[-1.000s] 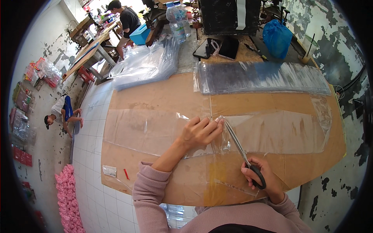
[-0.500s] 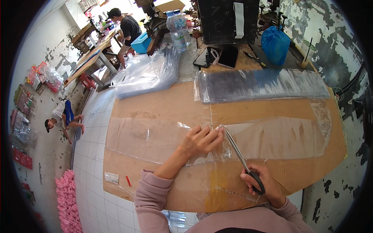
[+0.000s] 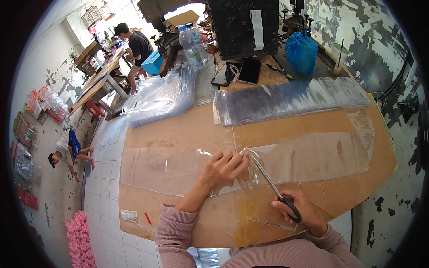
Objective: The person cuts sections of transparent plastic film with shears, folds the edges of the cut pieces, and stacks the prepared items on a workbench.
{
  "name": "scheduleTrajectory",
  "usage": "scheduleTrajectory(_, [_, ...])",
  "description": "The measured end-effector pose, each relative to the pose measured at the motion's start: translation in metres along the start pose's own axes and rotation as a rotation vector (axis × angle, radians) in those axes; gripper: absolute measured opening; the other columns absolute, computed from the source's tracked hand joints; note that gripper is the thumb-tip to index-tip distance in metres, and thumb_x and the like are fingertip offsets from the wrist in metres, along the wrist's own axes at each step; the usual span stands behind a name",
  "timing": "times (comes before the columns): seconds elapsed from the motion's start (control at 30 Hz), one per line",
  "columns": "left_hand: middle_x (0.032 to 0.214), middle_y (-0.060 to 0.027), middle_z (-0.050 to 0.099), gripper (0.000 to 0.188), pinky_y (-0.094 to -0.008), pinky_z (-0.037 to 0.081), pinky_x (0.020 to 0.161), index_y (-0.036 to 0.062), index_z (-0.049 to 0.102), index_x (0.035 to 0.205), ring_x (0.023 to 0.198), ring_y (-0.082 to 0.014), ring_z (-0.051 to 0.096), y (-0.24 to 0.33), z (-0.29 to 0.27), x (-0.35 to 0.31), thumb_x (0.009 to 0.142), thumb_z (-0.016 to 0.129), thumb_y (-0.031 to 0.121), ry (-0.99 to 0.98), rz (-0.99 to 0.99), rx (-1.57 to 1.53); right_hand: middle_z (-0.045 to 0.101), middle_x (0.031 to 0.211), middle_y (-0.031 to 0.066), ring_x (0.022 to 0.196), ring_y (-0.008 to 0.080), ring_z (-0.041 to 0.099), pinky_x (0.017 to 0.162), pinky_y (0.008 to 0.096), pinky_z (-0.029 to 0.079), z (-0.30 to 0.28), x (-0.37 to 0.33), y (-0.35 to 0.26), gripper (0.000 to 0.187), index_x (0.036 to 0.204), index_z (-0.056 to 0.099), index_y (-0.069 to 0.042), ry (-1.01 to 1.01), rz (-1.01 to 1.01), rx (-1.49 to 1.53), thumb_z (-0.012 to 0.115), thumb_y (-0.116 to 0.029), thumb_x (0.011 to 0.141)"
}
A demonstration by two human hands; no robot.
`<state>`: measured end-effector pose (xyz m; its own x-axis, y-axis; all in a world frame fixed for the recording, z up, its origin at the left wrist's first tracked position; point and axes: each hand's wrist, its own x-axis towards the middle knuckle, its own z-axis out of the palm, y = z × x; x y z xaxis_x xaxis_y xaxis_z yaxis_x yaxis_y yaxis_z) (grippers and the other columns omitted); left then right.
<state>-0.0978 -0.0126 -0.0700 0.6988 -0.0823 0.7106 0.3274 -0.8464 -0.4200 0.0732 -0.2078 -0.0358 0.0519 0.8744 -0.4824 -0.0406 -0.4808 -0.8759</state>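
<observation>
**Scissor tips at my left fingertips, mid-sheet**

My left hand [image 3: 224,169] pinches the clear plastic sheet [image 3: 313,156] near its middle. My right hand [image 3: 308,211] grips the scissors [image 3: 267,177] by the black handles, just on my side of the sheet's near edge. The blades slant away and leftward over the plastic, tips right by my left fingertips; I can't tell whether they are parted. The sheet's long axis runs left to right before me, on the brown board [image 3: 170,134]. My own fingertips look like the main obstacle. A red stick [image 3: 148,218] lies near my left sleeve. Beyond the sheet sit a stack of plastic sleeves [image 3: 295,102] and, farther left, a loose plastic pile [image 3: 158,102].
</observation>
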Motion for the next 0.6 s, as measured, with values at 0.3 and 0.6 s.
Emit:
scheduleTrajectory(0.3, [0.069,0.0036,0.052,0.005,-0.0220,0.029,0.047,0.0090,0.058,0.077,0.055,-0.0066,0.045,0.000,-0.002,-0.002,0.072,0.060,0.008,-0.047,-0.026,-0.013,0.047,0.053,-0.0027,0.041,0.0034,0.045,0.036,0.0171,0.035,-0.004,-0.016,0.008,0.020,0.086,0.054,-0.002,-0.036,-0.040,0.243,0.063,-0.020,0.082])
scheduleTrajectory(0.6, [0.065,0.0034,0.051,0.006,-0.0215,0.028,0.046,0.0091,0.057,0.075,0.052,-0.0068,0.044,0.000,0.001,-0.001,0.072,0.061,0.006,-0.001,0.007,0.025,0.048,0.052,-0.0023,0.040,0.0038,0.045,0.037,0.0181,0.035,0.003,-0.002,0.006,0.022,0.085,0.054,-0.002,-0.064,-0.048,0.093,0.066,-0.021,0.081])
